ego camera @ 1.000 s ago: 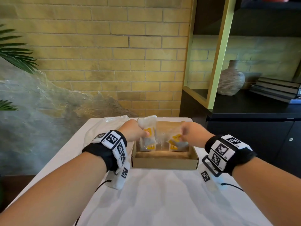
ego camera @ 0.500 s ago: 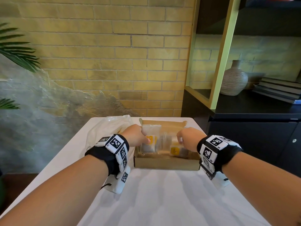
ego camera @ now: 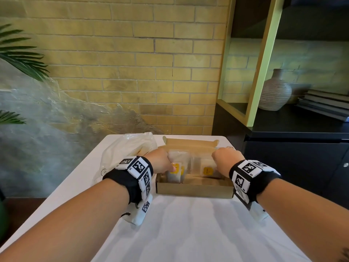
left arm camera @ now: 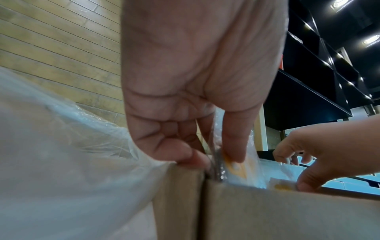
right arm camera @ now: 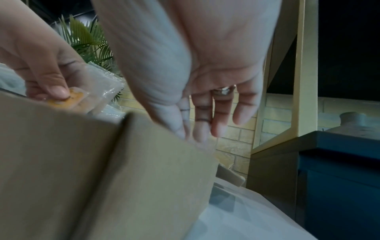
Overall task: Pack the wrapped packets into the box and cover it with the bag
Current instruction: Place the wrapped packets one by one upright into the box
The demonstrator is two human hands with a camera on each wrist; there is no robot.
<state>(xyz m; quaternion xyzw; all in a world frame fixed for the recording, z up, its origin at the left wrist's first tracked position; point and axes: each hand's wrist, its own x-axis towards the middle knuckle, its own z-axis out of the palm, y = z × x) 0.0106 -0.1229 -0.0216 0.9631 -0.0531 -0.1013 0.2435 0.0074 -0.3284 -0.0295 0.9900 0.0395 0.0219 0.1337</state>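
An open cardboard box (ego camera: 194, 190) sits mid-table with clear wrapped packets bearing yellow labels inside. My left hand (ego camera: 171, 167) is at the box's left end, thumb and fingers pinching the left packet (ego camera: 176, 172); the pinch (left arm camera: 218, 160) shows just above the box wall (left arm camera: 277, 211). At the right end my right hand (ego camera: 222, 161) holds the right packet (ego camera: 206, 170) low in the box, with its fingers (right arm camera: 202, 128) pointing down behind the box wall (right arm camera: 102, 162). The thin plastic bag (ego camera: 126, 150) lies crumpled left of the box.
The box's lid flap (ego camera: 190, 143) stands open at the back. The white table (ego camera: 188, 233) ends close behind the box at a brick wall. A dark cabinet (ego camera: 294, 163) with a vase (ego camera: 274, 91) stands to the right, a palm plant (ego camera: 18, 53) to the left.
Both hands have come down with their packets, which stood raised above the box a second ago and now sit low inside it. The view has tilted slightly.
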